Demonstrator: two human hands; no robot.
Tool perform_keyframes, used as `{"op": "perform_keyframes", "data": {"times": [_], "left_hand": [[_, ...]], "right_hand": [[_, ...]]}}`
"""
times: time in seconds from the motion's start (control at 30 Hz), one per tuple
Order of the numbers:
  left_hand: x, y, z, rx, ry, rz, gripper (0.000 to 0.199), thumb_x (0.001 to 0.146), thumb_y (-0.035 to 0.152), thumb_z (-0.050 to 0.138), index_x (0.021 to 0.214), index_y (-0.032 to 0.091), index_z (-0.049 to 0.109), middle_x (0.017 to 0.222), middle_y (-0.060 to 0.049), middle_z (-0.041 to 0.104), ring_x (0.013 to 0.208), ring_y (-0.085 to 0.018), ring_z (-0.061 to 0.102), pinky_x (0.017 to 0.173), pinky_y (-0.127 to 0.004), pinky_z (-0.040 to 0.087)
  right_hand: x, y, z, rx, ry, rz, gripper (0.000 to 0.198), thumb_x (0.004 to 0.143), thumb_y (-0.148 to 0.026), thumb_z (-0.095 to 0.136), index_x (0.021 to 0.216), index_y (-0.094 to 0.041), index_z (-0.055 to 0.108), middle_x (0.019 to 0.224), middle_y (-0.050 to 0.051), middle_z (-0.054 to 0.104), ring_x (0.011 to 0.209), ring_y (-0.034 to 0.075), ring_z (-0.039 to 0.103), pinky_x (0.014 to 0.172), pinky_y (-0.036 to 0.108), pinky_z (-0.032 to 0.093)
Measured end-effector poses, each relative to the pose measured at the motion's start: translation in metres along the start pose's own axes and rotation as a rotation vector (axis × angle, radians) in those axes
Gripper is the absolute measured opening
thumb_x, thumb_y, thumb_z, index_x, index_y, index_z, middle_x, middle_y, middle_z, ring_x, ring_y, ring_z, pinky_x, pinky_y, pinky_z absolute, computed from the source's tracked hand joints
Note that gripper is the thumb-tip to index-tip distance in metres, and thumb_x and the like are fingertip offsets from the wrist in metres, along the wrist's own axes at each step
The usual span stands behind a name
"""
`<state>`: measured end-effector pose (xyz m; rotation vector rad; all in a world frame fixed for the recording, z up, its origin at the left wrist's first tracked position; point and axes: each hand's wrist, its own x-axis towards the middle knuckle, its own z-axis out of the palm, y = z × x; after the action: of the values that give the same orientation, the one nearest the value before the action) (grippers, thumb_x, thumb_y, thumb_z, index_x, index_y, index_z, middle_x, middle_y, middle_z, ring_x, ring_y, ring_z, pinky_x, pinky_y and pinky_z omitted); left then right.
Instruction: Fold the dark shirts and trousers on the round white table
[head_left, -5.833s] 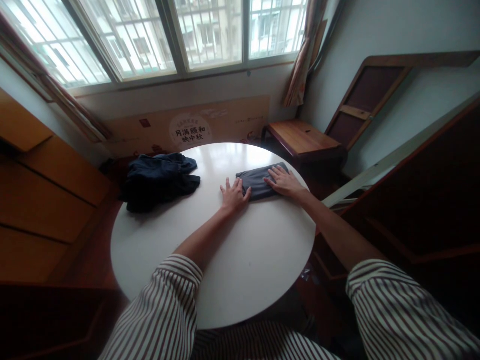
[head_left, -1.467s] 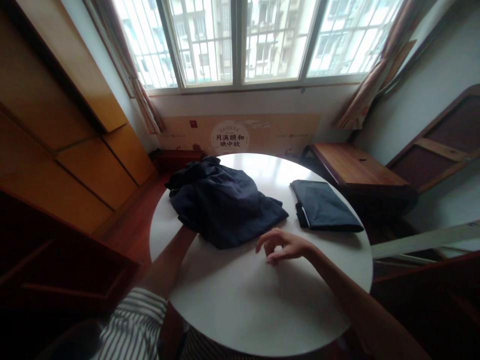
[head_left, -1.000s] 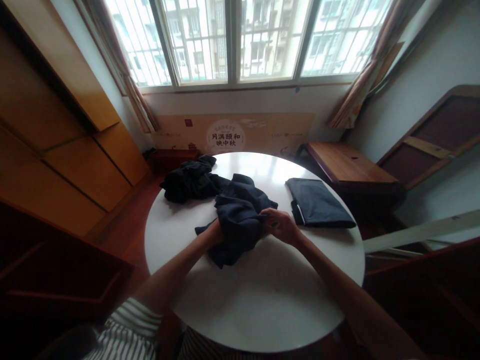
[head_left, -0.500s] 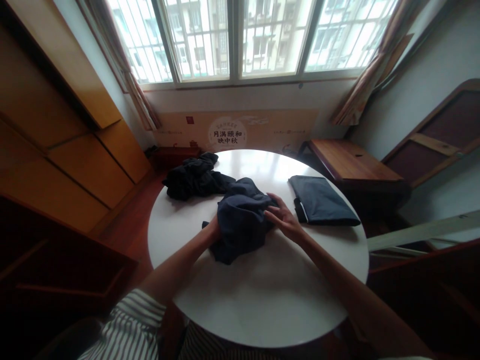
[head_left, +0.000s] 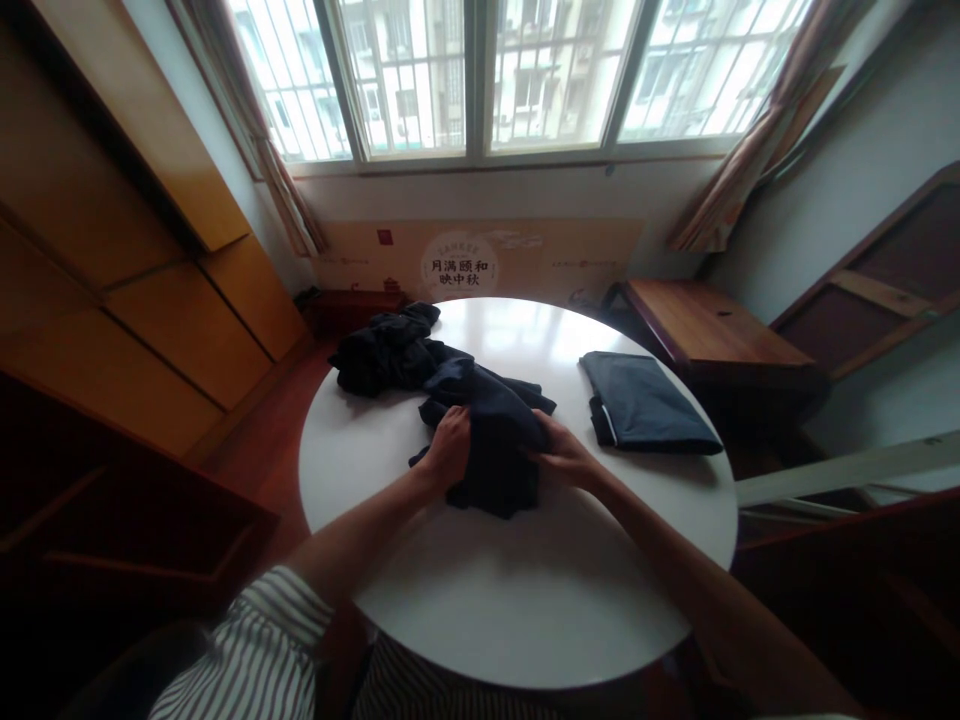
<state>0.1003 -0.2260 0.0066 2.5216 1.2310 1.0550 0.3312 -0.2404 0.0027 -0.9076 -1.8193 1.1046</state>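
Observation:
A dark navy garment (head_left: 499,440) lies bunched near the middle of the round white table (head_left: 592,590); its exact kind does not show. My left hand (head_left: 450,445) is closed on its left edge, fingers curled into the cloth. On the opposite side my right hand (head_left: 562,450) grips the cloth, thumb below and fingers partly hidden by it. Behind and to the left, a crumpled heap of black clothing (head_left: 382,350) touches or nearly touches the navy garment. A neatly folded dark garment (head_left: 649,402) with a thin white edge rests at the table's right side.
Beyond the table's right edge stands a wooden bench-like table (head_left: 712,320). Yellow-brown cabinets (head_left: 172,310) line the left wall. A beige printed banner (head_left: 540,255) hangs below the barred window (head_left: 555,80), with tied curtains at both sides.
The navy garment has been turned and straightened between my hands. My left hand, earlier partly hidden under the cloth, now shows on its edge. My right hand has closed on the cloth.

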Motion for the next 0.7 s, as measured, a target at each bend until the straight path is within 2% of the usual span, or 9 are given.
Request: {"op": "perform_keyframes", "data": {"times": [0.1,0.17,0.23,0.33,0.4,0.47,0.53,0.6,0.7], "left_hand": [[0.006,-0.006,-0.02,-0.012,-0.011,-0.013,0.05,0.075,0.032,0.074,0.119,0.012,0.061,0.116,-0.018,0.067,0.104,-0.033,0.063,0.096,-0.047,0.048],[0.01,-0.011,-0.032,-0.089,0.017,-0.06,0.049,0.076,0.041,0.076,0.116,0.016,0.063,0.111,-0.012,0.07,0.101,-0.029,0.065,0.095,-0.043,0.049],[0.013,-0.017,-0.041,-0.19,0.1,-0.107,0.034,0.082,0.044,0.072,0.105,0.019,0.065,0.097,-0.007,0.072,0.091,-0.023,0.068,0.087,-0.036,0.052],[0.013,-0.024,-0.043,-0.245,0.403,-0.188,0.024,0.09,0.043,0.062,0.096,0.019,0.06,0.085,-0.003,0.068,0.078,-0.017,0.066,0.074,-0.029,0.051],[0.012,-0.027,-0.04,-0.227,0.585,-0.23,0.023,0.093,0.041,0.059,0.096,0.019,0.056,0.081,-0.002,0.065,0.074,-0.015,0.064,0.07,-0.027,0.05],[0.01,-0.029,-0.035,-0.215,0.636,-0.25,0.021,0.094,0.04,0.057,0.096,0.019,0.054,0.08,-0.002,0.065,0.073,-0.016,0.064,0.067,-0.027,0.049],[0.009,-0.03,-0.029,-0.214,0.565,-0.247,0.019,0.094,0.038,0.057,0.097,0.019,0.054,0.082,-0.004,0.067,0.076,-0.017,0.067,0.069,-0.027,0.051],[0.009,-0.03,-0.024,-0.223,0.388,-0.231,0.021,0.092,0.034,0.059,0.107,0.02,0.055,0.09,-0.005,0.07,0.083,-0.019,0.07,0.073,-0.029,0.053],[0.012,-0.033,-0.025,-0.201,0.144,-0.238,0.049,0.087,0.034,0.065,0.131,0.02,0.049,0.102,-0.009,0.071,0.094,-0.023,0.07,0.082,-0.034,0.054]], "right_hand": [[0.004,0.006,-0.005,0.007,0.164,0.004,0.026,0.081,-0.027,0.061,0.104,-0.018,0.067,0.088,0.003,0.067,0.082,0.02,0.061,0.075,0.031,0.05],[0.006,0.006,-0.008,0.052,0.236,0.037,0.025,0.082,-0.027,0.059,0.105,-0.019,0.067,0.09,0.003,0.068,0.083,0.02,0.061,0.075,0.031,0.049],[0.006,0.002,-0.009,0.135,0.27,0.073,0.031,0.084,-0.032,0.061,0.113,-0.022,0.064,0.096,0.003,0.069,0.084,0.019,0.063,0.073,0.03,0.05],[0.005,-0.005,-0.01,0.241,0.269,0.112,0.043,0.087,-0.045,0.062,0.125,-0.026,0.056,0.108,0.005,0.067,0.085,0.018,0.064,0.068,0.028,0.052],[0.002,-0.008,-0.009,0.257,0.189,0.114,0.053,0.086,-0.052,0.062,0.131,-0.027,0.052,0.116,0.007,0.064,0.087,0.019,0.065,0.069,0.029,0.054],[0.0,-0.007,-0.006,0.217,0.071,0.075,0.077,0.076,-0.054,0.073,0.141,-0.03,0.042,0.128,0.01,0.059,0.099,0.023,0.065,0.078,0.034,0.055],[-0.003,-0.006,0.0,0.102,0.015,0.005,0.112,0.06,-0.047,0.087,0.152,-0.031,0.025,0.142,0.013,0.048,0.118,0.029,0.058,0.093,0.041,0.052],[-0.004,-0.004,0.006,-0.032,0.039,-0.036,0.128,0.055,-0.038,0.09,0.156,-0.029,0.011,0.151,0.015,0.037,0.128,0.031,0.05,0.102,0.044,0.047],[-0.002,-0.004,0.006,-0.092,0.104,-0.005,0.099,0.072,-0.034,0.078,0.154,-0.025,0.022,0.139,0.014,0.052,0.108,0.026,0.063,0.09,0.04,0.052]]}}
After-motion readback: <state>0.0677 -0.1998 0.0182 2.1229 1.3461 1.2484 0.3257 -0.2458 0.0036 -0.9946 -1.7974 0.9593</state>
